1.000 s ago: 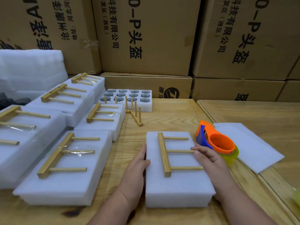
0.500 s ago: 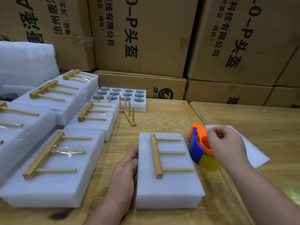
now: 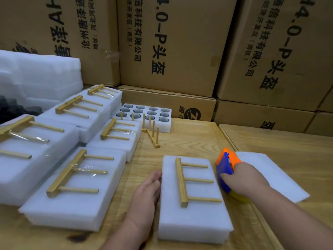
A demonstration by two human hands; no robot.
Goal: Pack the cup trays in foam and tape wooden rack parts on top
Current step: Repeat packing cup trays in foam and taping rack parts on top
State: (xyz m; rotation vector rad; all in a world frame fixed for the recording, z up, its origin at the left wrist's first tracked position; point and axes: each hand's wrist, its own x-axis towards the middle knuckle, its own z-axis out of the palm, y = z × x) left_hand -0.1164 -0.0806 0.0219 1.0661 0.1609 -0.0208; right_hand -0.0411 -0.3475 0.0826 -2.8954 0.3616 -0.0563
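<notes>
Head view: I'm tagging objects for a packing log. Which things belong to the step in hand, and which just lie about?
In use:
foam block, steadied by left hand
wooden rack part, untaped on top
tape dispenser, gripped by right hand

Lying about:
taped foam packs
open cup tray
upright rack piece
loose foam sheet
cardboard boxes

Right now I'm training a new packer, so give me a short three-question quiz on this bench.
1. True or false: the rack part on the nearest foam block is already taped.
2. Which of the hands grips the tape dispenser? A left B right
3. Fill in: the left hand rests against the block's ____ side.

Key: 1 false; 2 B, the right hand; 3 left.
</notes>
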